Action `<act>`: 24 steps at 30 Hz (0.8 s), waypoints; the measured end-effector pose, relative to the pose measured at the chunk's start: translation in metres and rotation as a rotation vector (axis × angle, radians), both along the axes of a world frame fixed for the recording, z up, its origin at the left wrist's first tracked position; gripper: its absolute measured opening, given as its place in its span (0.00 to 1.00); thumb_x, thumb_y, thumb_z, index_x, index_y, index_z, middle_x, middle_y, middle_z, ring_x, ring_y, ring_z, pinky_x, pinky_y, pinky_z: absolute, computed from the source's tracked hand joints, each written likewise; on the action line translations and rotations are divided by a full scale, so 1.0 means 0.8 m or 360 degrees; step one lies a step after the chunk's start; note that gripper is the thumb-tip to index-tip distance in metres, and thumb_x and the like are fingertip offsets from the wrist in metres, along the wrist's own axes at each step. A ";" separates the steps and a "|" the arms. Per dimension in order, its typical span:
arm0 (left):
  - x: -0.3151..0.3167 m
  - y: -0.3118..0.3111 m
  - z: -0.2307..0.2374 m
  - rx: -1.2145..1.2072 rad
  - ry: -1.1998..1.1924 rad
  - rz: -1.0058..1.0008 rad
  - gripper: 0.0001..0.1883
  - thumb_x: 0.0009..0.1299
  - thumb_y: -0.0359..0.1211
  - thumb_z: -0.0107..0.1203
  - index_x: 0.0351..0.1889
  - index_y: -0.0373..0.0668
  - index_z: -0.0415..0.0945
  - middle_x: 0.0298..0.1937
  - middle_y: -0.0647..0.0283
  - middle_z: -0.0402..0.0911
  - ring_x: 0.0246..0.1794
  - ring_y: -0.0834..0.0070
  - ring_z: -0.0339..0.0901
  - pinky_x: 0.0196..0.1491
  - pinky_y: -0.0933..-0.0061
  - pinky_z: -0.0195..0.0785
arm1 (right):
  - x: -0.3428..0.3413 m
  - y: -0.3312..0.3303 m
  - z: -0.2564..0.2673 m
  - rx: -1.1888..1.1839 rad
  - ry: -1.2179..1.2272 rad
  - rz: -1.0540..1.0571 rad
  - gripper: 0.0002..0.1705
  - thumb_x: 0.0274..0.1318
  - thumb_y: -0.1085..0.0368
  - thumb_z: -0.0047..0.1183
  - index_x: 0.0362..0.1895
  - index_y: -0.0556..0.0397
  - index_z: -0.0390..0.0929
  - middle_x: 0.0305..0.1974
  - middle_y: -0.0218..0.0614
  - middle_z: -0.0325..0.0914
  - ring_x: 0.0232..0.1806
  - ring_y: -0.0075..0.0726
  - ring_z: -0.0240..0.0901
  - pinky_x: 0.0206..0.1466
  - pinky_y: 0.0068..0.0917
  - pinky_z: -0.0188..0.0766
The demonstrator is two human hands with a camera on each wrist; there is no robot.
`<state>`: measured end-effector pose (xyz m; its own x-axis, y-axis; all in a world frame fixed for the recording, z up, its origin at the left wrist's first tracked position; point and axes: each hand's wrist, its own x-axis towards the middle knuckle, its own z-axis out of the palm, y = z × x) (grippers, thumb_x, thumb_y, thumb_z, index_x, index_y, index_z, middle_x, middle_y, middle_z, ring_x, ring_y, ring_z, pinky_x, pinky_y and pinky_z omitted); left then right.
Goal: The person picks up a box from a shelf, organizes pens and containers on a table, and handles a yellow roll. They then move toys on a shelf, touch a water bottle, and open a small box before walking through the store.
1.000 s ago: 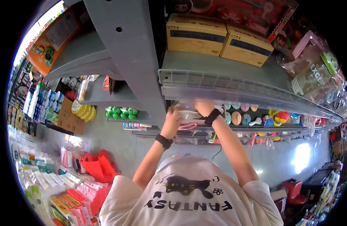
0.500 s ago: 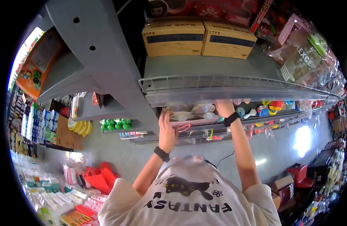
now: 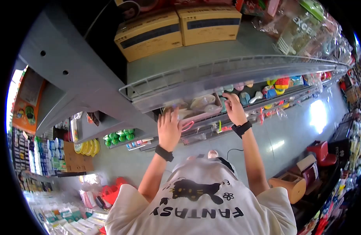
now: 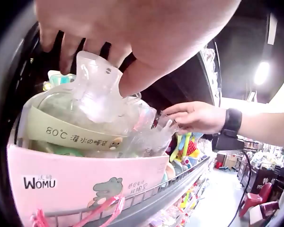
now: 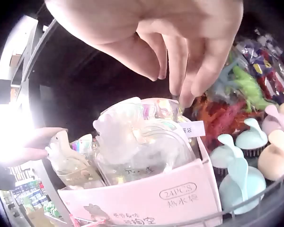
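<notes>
A pink cardboard box (image 4: 71,182) marked WOMU stands on the shelf behind a wire edge, filled with clear hot water bags. One hot water bag (image 4: 94,90) with a pale green band rises at the box's left end. My left hand (image 3: 168,129) is over that end, its fingers extended behind the bag's neck and its thumb beside it. At the other end, my right hand (image 3: 236,111) reaches down with loosely bent fingers, fingertips at the box's back right corner. Beneath it, another hot water bag (image 5: 142,146) with a frilled top leans in the box.
Pastel brushes (image 5: 241,184) and bagged toy animals (image 5: 251,90) lie right of the box. Overhead, a shelf with a clear front strip (image 3: 164,96) carries two brown cartons (image 3: 209,25). A grey upright post (image 3: 74,70) stands at the left. Pink cord (image 4: 104,210) hangs at the wire edge.
My right hand went from over the hot water bags to the box's right end. My left hand stayed at the left end, its fingers now spread. The head view shifted right.
</notes>
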<state>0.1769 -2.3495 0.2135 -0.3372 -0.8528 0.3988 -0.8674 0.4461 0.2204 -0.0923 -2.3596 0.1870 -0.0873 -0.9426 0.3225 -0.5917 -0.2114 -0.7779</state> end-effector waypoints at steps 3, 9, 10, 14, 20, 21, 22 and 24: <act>-0.011 -0.011 0.014 -0.0073 0.0074 -0.0098 0.24 0.59 0.35 0.49 0.54 0.40 0.61 0.50 0.53 0.65 0.50 0.58 0.63 0.54 0.61 0.55 | -0.020 -0.005 -0.018 -0.0073 0.0205 -0.0055 0.17 0.46 0.73 0.44 0.45 0.52 0.66 0.40 0.42 0.71 0.42 0.50 0.66 0.44 0.35 0.64; -0.050 -0.087 0.024 -0.0005 -0.0235 -0.0240 0.14 0.61 0.34 0.46 0.42 0.36 0.69 0.41 0.49 0.72 0.41 0.54 0.69 0.46 0.61 0.62 | -0.021 -0.126 -0.011 -0.0053 0.1230 0.0091 0.19 0.44 0.67 0.47 0.45 0.57 0.68 0.47 0.53 0.67 0.51 0.54 0.62 0.53 0.41 0.59; -0.052 -0.102 0.017 -0.0084 -0.0289 -0.0246 0.13 0.61 0.34 0.46 0.40 0.37 0.70 0.40 0.50 0.73 0.40 0.54 0.70 0.44 0.61 0.63 | -0.014 -0.130 -0.012 -0.0082 0.1264 0.0086 0.20 0.43 0.66 0.47 0.45 0.57 0.68 0.47 0.53 0.67 0.51 0.54 0.62 0.53 0.41 0.59; -0.061 -0.152 0.005 -0.0392 -0.0454 -0.0259 0.10 0.61 0.33 0.45 0.36 0.38 0.72 0.36 0.50 0.75 0.36 0.54 0.71 0.40 0.61 0.65 | 0.000 -0.146 -0.005 -0.0236 0.1436 0.0053 0.22 0.42 0.63 0.50 0.45 0.56 0.68 0.47 0.52 0.67 0.51 0.54 0.63 0.54 0.39 0.59; -0.059 -0.176 0.015 -0.0289 -0.0509 -0.0320 0.10 0.61 0.34 0.45 0.36 0.39 0.72 0.36 0.51 0.75 0.36 0.55 0.72 0.39 0.61 0.65 | -0.013 -0.114 -0.019 -0.0016 0.1022 0.0296 0.17 0.39 0.62 0.53 0.39 0.46 0.74 0.40 0.42 0.72 0.47 0.47 0.65 0.48 0.36 0.63; -0.060 -0.180 0.016 -0.0280 -0.0515 -0.0322 0.10 0.61 0.34 0.45 0.36 0.39 0.72 0.36 0.51 0.75 0.36 0.55 0.72 0.39 0.61 0.65 | -0.012 -0.105 -0.008 -0.0018 0.0918 0.0311 0.16 0.38 0.63 0.53 0.38 0.45 0.74 0.39 0.40 0.72 0.46 0.46 0.65 0.48 0.36 0.63; -0.061 -0.183 0.019 -0.0263 -0.0512 -0.0325 0.10 0.61 0.34 0.45 0.36 0.39 0.72 0.35 0.51 0.75 0.36 0.55 0.72 0.39 0.61 0.65 | -0.012 -0.097 -0.002 -0.0018 0.0813 0.0325 0.16 0.38 0.65 0.53 0.38 0.44 0.74 0.38 0.39 0.73 0.45 0.46 0.66 0.47 0.36 0.64; -0.064 -0.190 0.021 -0.0237 -0.0524 -0.0335 0.10 0.61 0.34 0.45 0.36 0.39 0.72 0.35 0.51 0.75 0.36 0.55 0.72 0.39 0.61 0.65 | -0.013 -0.088 0.001 -0.0169 0.0692 0.0362 0.15 0.38 0.67 0.53 0.37 0.45 0.74 0.38 0.39 0.73 0.44 0.46 0.67 0.46 0.37 0.64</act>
<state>0.1256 -2.5017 0.2303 -0.6284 -0.6925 0.3543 -0.7670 0.6275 -0.1341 -0.1025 -2.4298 0.1881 0.2801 -0.8820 0.3789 -0.7861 -0.4373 -0.4368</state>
